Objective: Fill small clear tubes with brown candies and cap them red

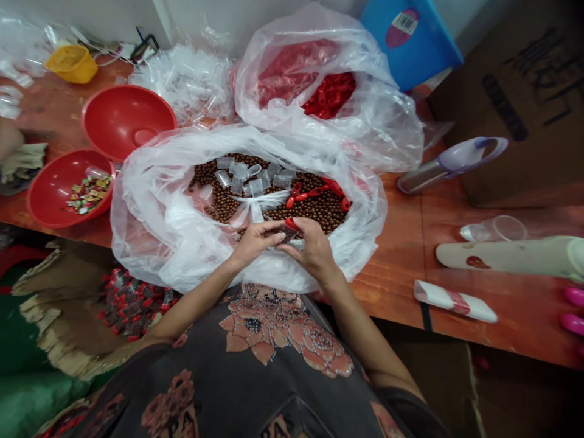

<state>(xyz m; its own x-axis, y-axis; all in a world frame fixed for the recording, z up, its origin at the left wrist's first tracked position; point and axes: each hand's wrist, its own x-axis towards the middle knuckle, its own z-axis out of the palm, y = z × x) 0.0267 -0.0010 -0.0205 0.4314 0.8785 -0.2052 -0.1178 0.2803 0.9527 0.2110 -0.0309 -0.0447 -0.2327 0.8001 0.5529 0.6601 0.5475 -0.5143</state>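
Both my hands meet over the near side of a large plastic bag (159, 237) full of small brown balls (314, 210). Between them is a small clear container with a red cap (291, 224) and something brown inside. My left hand (258, 242) closes on its left end, fingers together. My right hand (312, 246) grips the red-capped end with thumb and fingers. Beyond the hands, several clear plastic cups (254, 187) lie on the balls, with red plastic caps (298, 196) to their right. A white strip or scoop handle (255, 212) stands just behind my left hand.
Behind sits a bag of red parts (331, 94) beside a blue bin (410, 45). At left are two red bowls (128, 118), one with colourful bits (89, 194), and a yellow tub (72, 64). A tumbler (451, 163) stands right. Filled red-capped containers (132, 304) lie in an open carton lower left.
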